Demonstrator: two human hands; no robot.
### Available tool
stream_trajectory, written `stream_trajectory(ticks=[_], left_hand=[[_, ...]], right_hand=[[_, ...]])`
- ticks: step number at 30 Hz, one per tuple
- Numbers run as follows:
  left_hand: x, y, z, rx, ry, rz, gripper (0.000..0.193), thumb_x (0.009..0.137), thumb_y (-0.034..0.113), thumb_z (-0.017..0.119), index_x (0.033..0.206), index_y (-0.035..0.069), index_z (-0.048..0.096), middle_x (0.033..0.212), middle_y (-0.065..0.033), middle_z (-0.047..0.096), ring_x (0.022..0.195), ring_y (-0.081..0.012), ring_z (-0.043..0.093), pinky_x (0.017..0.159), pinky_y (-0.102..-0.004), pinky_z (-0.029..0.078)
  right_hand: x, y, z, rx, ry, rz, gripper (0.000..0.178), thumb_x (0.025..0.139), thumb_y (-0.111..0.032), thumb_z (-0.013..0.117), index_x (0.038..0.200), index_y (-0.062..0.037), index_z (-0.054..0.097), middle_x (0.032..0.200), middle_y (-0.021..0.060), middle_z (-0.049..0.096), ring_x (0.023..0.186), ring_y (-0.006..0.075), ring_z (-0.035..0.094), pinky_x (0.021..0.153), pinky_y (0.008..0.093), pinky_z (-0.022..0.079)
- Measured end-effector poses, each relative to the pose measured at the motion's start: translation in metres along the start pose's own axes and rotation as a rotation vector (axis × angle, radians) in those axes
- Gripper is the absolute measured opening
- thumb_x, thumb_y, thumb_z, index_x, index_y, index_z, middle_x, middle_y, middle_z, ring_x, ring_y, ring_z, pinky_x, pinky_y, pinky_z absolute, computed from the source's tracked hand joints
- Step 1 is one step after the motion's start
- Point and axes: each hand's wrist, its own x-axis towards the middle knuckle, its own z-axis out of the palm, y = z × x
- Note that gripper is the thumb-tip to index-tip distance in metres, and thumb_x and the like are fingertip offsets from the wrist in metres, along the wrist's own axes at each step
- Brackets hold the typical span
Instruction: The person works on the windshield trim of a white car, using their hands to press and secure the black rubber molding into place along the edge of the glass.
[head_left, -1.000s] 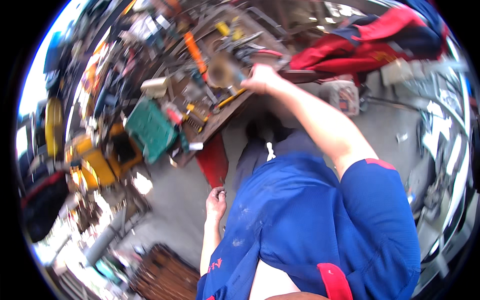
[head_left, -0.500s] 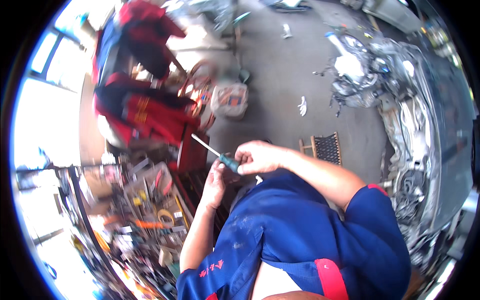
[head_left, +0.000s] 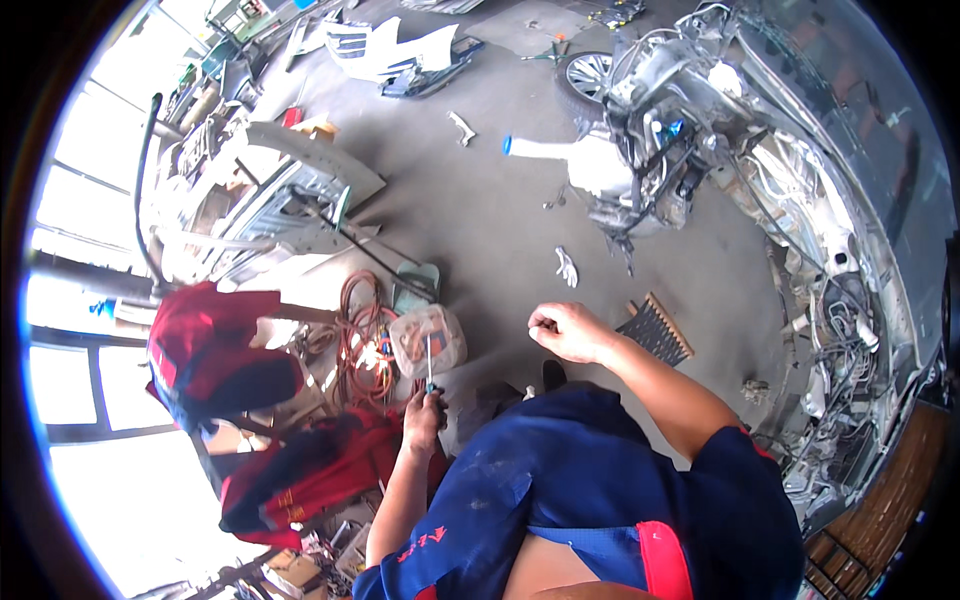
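Observation:
My left hand [head_left: 421, 420] is closed around the handle of a screwdriver [head_left: 430, 360]. Its thin metal shaft points away from me, over a translucent plastic container [head_left: 452, 345] in the view. To the right, my right hand [head_left: 570, 332] is held in front of my body, away from the screwdriver. The fingers of that hand are curled together; a small dark patch shows at their tips, and I cannot make out whether it is a held object.
Coiled reddish hose [head_left: 352, 358] lies beside the container. Red and dark jackets [head_left: 225, 345] hang at left. A stripped vehicle front [head_left: 830, 250] stands along the right. A glove [head_left: 566, 267], a low woven stool [head_left: 655, 330] and a white bumper piece [head_left: 395, 50] are on the floor.
My hands have come apart: the right hand has left the screwdriver, which stays in the left. The view has swung from the tool-covered bench toward the vehicle and open floor.

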Motion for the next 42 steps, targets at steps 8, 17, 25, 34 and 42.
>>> stream_trajectory(ticks=[8, 17, 25, 34, 42], left_hand=[[0.225, 0.124, 0.030, 0.169, -0.061, -0.122, 0.025, 0.106, 0.025, 0.057, 0.117, 0.003, 0.066, 0.082, -0.0067, 0.064, 0.056, -0.0134, 0.054, 0.048, -0.0301, 0.043], [0.572, 0.359, 0.075, 1.119, -0.232, 0.232, 0.038, 0.101, 0.026, 0.060, 0.133, 0.008, 0.068, 0.114, -0.0228, 0.077, 0.105, -0.0348, 0.075, 0.092, -0.0437, 0.057], [0.765, 0.617, 0.111, 1.203, -0.511, 0.405, 0.035, 0.100, 0.025, 0.060, 0.133, 0.016, 0.069, 0.107, -0.0170, 0.077, 0.101, -0.0345, 0.075, 0.089, -0.0426, 0.058], [0.841, 0.790, 0.211, 1.530, -0.660, 0.481, 0.035, 0.101, 0.029, 0.060, 0.134, 0.017, 0.066, 0.111, -0.0201, 0.076, 0.103, -0.0414, 0.073, 0.088, -0.0490, 0.058], [1.000, 0.904, 0.175, 1.212, -0.501, 0.445, 0.034, 0.102, 0.026, 0.061, 0.133, 0.014, 0.066, 0.124, -0.0200, 0.074, 0.111, -0.0399, 0.073, 0.095, -0.0460, 0.058]], right_hand=[[0.158, 0.020, -0.074, 0.193, 0.282, 0.060, 0.021, 0.099, -0.018, 0.071, 0.110, -0.0004, 0.073, 0.092, 0.0122, 0.077, 0.085, 0.0271, 0.076, 0.084, 0.0415, 0.060], [0.395, 0.050, -0.151, -0.266, 0.699, 0.095, 0.023, 0.099, -0.021, 0.068, 0.117, -0.0076, 0.076, 0.120, 0.0166, 0.073, 0.116, 0.0383, 0.067, 0.103, 0.0480, 0.053], [0.442, 0.050, -0.205, -0.116, 0.177, 0.809, 0.032, 0.099, -0.036, 0.064, 0.109, -0.0077, 0.075, 0.098, 0.0191, 0.075, 0.097, 0.0409, 0.073, 0.086, 0.0494, 0.057], [0.579, 0.126, -0.283, 0.182, 0.294, 0.922, 0.038, 0.100, -0.034, 0.066, 0.126, -0.0074, 0.074, 0.117, 0.0169, 0.079, 0.112, 0.0352, 0.074, 0.099, 0.0446, 0.058], [0.909, 0.252, -0.558, -0.344, 0.159, 0.560, 0.037, 0.101, -0.035, 0.063, 0.117, -0.0026, 0.070, 0.117, 0.0227, 0.074, 0.114, 0.0423, 0.070, 0.098, 0.0517, 0.056]])
